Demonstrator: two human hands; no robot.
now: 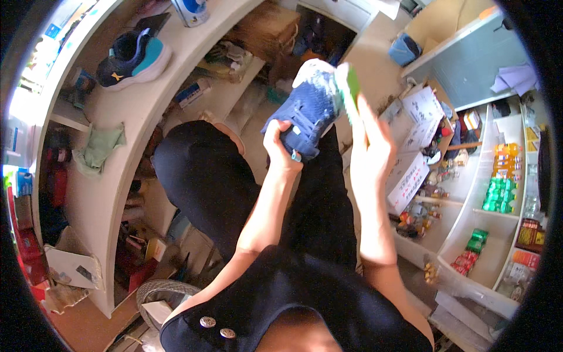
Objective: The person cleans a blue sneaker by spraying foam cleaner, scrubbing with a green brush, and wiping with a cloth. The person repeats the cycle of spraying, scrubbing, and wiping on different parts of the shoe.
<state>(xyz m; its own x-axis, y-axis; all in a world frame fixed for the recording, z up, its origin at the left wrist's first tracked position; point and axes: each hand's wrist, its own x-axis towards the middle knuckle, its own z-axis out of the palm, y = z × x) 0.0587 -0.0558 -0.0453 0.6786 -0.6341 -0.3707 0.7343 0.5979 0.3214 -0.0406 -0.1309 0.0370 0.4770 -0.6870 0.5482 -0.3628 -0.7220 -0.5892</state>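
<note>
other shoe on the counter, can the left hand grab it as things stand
Probably not: the left hand is holding the blue shoe, and the other shoe stands apart on the counter, off to the left.

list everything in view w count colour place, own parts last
held shoe: 1, blue and white, upper centre
brush: 1, green, beside held shoe
second shoe: 1, navy, teal and white, upper left
rag: 1, pale green, left
bottles: several, orange and green, right
printed sheets: several, white, right
container: 1, blue, upper right
small goods: many, mixed, both sides, uncountable
legs: 2, black-clothed, centre
left hand: 1, bare, gripping held shoe
right hand: 1, bare, holding brush
</note>
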